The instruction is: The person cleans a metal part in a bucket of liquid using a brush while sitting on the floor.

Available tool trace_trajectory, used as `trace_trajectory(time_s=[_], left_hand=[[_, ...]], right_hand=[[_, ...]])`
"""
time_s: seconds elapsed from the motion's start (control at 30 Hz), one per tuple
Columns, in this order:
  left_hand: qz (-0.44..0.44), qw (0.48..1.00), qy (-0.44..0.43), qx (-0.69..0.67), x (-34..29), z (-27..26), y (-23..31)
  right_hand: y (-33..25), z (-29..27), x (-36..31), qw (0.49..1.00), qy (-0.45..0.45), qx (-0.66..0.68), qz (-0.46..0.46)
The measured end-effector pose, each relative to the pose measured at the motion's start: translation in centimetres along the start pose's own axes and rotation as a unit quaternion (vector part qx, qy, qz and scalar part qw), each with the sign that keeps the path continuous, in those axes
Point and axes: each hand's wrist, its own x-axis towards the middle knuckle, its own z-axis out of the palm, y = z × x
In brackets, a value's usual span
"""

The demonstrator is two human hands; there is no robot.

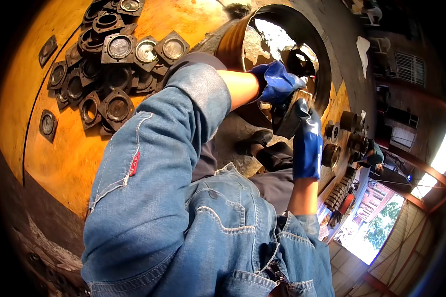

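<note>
A dark, blocky metal part (286, 119) is held up between my two blue-gloved hands, over the near rim of a large round metal drum. My left hand (281, 81) reaches across from the left and closes on the part's upper end. From below, my right hand (307, 136) grips its right side, fingers bent over the edge. The gloves hide much of the part, so its full shape cannot be made out. Behind it opens the drum (230, 44), with a rusty outer wall and bright, sunlit patches inside.
Many square metal flanges (118, 106) with round centres lie piled on a yellow-orange metal surface (49, 163) at left. Round metal parts (332, 154) stand at right. A dark shoe (260, 137) shows below the drum. Another person (374, 154) is farther off at right.
</note>
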Motion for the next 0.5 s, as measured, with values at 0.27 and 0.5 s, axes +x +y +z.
trace_trajectory(time_s=[0.27, 0.5], left_hand=[[0.054, 0.991, 0.021, -0.117, -0.5, 0.1, 2.9], [-0.068, 0.845, -0.102, -0.521, 1.9, 3.0, -1.1]], right_hand=[[12.6, -1.4, 6.2, 0.966, 0.212, -0.133, -0.070], [11.9, -1.4, 0.0, 0.993, 0.112, 0.007, -0.035]])
